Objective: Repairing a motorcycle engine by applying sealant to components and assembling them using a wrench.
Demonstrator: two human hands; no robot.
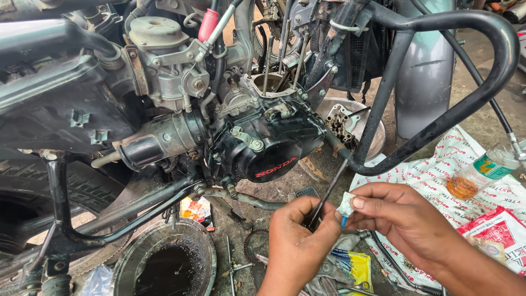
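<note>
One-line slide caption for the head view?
Left hand holds thin dark tool, right hand pinches small tube, below motorcycle engine.

The left hand (298,241) hides the thin rod's (329,192) lower end. The right hand's (400,216) fingers (366,204) cover most of a small packet (346,207). At 6 o'clock, the dark pan (164,263) is cut off.

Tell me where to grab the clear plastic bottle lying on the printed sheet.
Grip the bottle around its middle, from above. It lies on its side on the printed sheet, so its round flank faces up, and a black cable passes close by its upper end.
</note>
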